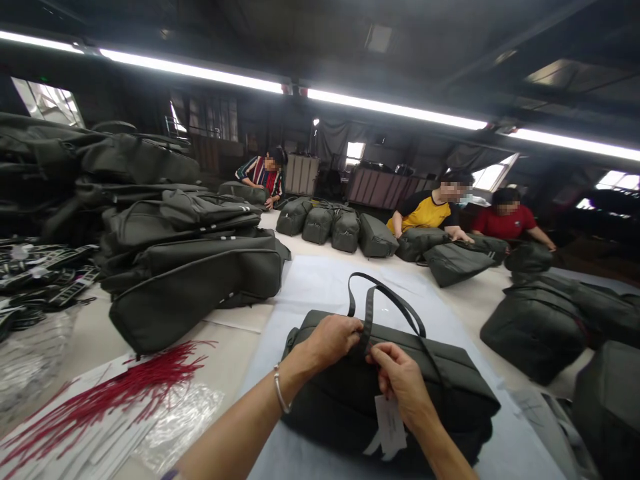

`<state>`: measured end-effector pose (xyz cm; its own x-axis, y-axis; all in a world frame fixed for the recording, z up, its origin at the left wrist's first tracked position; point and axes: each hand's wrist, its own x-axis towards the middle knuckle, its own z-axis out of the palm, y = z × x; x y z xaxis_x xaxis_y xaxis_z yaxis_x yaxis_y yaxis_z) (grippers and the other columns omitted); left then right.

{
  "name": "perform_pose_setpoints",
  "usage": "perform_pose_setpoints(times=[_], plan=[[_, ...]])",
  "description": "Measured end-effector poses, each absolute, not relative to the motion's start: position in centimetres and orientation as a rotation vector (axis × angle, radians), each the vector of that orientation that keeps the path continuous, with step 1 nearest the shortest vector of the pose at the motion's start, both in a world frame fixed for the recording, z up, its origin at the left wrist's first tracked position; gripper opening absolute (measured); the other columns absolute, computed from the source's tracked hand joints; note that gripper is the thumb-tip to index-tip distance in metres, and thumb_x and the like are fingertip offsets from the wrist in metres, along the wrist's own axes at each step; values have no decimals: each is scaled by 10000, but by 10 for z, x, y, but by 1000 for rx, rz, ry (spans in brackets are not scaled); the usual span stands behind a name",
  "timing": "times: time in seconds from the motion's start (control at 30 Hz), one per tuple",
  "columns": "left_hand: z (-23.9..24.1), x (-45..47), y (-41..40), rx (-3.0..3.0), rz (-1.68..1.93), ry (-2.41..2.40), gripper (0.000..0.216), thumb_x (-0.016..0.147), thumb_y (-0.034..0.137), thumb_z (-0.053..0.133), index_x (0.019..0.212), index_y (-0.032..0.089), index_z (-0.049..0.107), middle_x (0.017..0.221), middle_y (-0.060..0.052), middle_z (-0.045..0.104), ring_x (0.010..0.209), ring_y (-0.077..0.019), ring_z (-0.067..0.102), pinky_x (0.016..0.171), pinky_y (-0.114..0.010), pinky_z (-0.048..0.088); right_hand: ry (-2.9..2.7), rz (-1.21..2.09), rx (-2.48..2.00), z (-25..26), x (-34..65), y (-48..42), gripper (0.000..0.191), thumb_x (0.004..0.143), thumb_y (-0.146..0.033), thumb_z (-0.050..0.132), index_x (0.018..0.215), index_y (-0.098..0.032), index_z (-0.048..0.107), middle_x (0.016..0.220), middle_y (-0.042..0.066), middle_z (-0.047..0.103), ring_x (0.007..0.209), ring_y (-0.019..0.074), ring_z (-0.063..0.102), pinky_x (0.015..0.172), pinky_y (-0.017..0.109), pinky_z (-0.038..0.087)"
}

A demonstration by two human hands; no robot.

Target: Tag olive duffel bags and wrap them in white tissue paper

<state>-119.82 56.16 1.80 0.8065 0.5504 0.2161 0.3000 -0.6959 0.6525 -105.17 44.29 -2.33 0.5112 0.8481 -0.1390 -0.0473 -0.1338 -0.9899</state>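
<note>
A dark green duffel bag (450, 360) lies in front of me on white sheeting, its two carry handles (395, 297) standing up in loops. My left hand (333, 340) is closed on the base of the near handle, at the bag's top seam. Close beside it, my right hand (400, 377) is pinched shut against the same spot. A white hang tag (391, 427) dangles from under the right hand's curled fingers, with pale strips below it. Its string cannot be made out between the fingertips.
Red-stringed tags (135, 380) and clear plastic (180, 423) lie at left, below stacked dark bags (200, 280). Straps (45, 273) are heaped far left. More bags (345, 227) line the table's far side, where three people work. Other bags (535, 330) stand at right.
</note>
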Motion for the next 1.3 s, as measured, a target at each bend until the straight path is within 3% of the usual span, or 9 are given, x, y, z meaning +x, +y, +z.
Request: perform_pose_setpoints(times=[0.1,0.2,0.27,0.47,0.67,0.8,0.97,1.1,1.3], plan=[[18,-1213,552,2435,570,762,302,885,145,523,1165,217,610,977,-64,707,904,-238,640,770,-303,427,-539,785,-1406,-25,-1059,433,417,667,-552,762,813,-192,610,731,17,682,536,141,600,434,215,429],[19,-1232,541,2472,554,890,192,908,114,461,897,177,643,902,-88,687,850,-246,632,724,-318,409,-630,541,-1467,-24,-1068,421,413,707,-555,740,894,-197,655,924,65,721,871,240,673,717,301,546],[20,-1245,533,2474,545,971,184,918,144,473,803,176,613,831,-74,671,785,-236,621,675,-315,386,-824,401,-1529,-20,-1075,415,395,754,-547,706,935,-197,680,989,76,720,901,239,663,768,306,539],[11,-1258,509,1877,668,896,233,925,372,526,759,209,530,665,41,567,621,-138,542,567,-244,362,-1314,438,-1538,-10,-1095,425,262,856,-474,630,907,-227,705,692,6,673,509,147,586,524,252,489],[2,-1250,502,1605,987,686,342,865,416,622,650,175,512,955,-36,601,909,-171,578,824,-272,440,-1493,359,-1539,-8,-1102,432,300,867,-496,608,941,-245,755,761,29,705,530,152,593,541,262,492],[-5,-1242,502,1308,994,588,340,890,485,560,991,161,574,1076,-97,632,776,-153,618,606,-246,469,-1138,558,-1638,-8,-1103,432,421,798,-612,632,895,-213,724,602,0,617,471,157,553,440,257,444],[-12,-1226,494,1136,825,470,538,810,320,635,1291,158,457,1129,-122,668,715,-143,655,553,-222,483,-983,370,-1547,-9,-1100,432,408,734,-597,690,808,-198,717,936,73,662,850,225,640,690,291,534],[-6,-1211,487,1102,785,409,440,802,351,677,1156,115,569,872,-84,720,660,-152,652,592,-247,505,-907,258,-1585,-8,-1102,430,419,731,-605,675,826,-202,742,1117,100,617,1007,259,607,763,321,529],[-6,-1201,490,1142,776,495,399,743,409,740,987,100,674,658,-9,648,547,-126,585,556,-243,477,-895,226,-1609,-2,-1096,428,411,706,-586,700,842,-202,757,1088,101,654,1001,273,621,869,369,517]])
